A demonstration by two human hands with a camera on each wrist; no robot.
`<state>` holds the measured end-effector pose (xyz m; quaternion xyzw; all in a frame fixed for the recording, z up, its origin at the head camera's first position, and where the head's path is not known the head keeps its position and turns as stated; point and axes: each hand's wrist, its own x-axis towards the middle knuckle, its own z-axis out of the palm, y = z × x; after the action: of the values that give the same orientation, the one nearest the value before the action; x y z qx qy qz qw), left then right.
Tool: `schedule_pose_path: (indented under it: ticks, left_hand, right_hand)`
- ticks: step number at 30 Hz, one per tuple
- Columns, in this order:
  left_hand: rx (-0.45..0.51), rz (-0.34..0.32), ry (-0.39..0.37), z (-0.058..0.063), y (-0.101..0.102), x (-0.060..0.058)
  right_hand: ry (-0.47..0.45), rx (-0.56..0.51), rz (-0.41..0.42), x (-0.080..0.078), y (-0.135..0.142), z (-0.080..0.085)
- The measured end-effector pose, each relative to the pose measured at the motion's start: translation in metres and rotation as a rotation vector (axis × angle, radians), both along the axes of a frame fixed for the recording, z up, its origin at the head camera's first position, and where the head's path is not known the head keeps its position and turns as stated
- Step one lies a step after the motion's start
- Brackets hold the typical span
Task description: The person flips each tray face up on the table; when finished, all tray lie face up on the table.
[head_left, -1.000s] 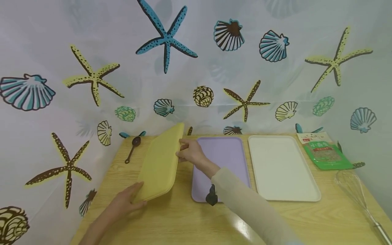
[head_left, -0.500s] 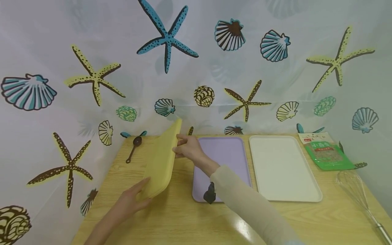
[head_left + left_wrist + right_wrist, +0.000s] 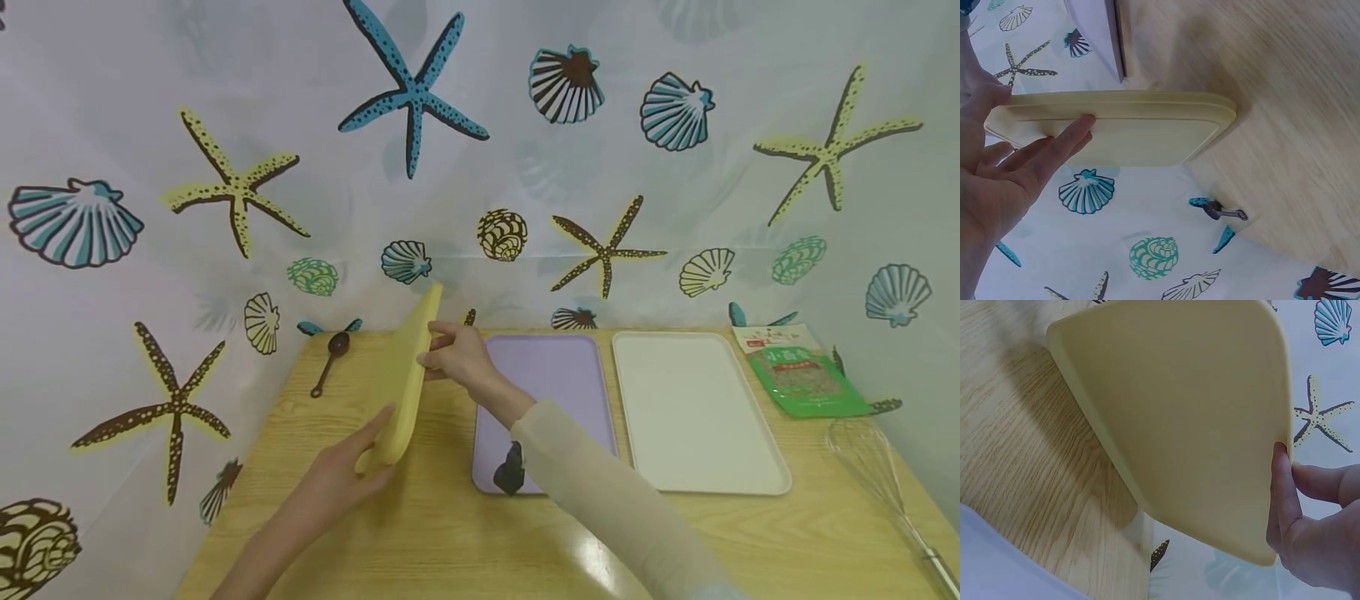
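Both hands hold a yellow tray (image 3: 403, 371) on its long edge, steeply tilted over the left part of the table. My left hand (image 3: 337, 475) grips its near end; in the left wrist view its fingers (image 3: 1054, 150) lie along the tray's underside (image 3: 1147, 140), with the thumb at the rim. My right hand (image 3: 467, 367) pinches the raised edge farther back. From the right wrist, the smooth inner face of the tray (image 3: 1179, 419) shows, with fingertips over its rim and the thumb behind. A dark brown spoon (image 3: 330, 365) lies left of the tray.
To the right lie a purple tray (image 3: 543, 392), partly under the right forearm, and a white tray (image 3: 697, 408). Beyond them are a green-and-white food packet (image 3: 802, 379) and a wire whisk (image 3: 881, 483). A shell-patterned curtain (image 3: 480, 167) stands behind the wooden table (image 3: 450, 542).
The yellow tray has tipped further upright, so it now shows nearly edge-on in the head view. My left hand has moved up and right with it; the right hand has shifted slightly left and up.
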<state>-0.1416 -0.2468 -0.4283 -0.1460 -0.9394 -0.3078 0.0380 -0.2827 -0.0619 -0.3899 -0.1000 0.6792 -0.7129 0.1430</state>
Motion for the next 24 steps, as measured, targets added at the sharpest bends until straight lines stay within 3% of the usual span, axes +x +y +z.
schedule_pose_path:
  ticks: [6, 16, 24]
  left_hand:
    - [0.043, -0.008, 0.028, 0.01, 0.008, 0.004]
    - [0.054, -0.112, 0.185, 0.02, 0.014, 0.004]
    - [0.114, -0.043, 0.2, 0.026, 0.015, 0.009]
  right_hand:
    - [0.005, -0.009, 0.009, 0.0, -0.003, 0.006]
    - [0.043, -0.014, 0.04, 0.001, -0.006, 0.019]
    - [0.042, -0.021, 0.076, 0.003, -0.008, 0.025]
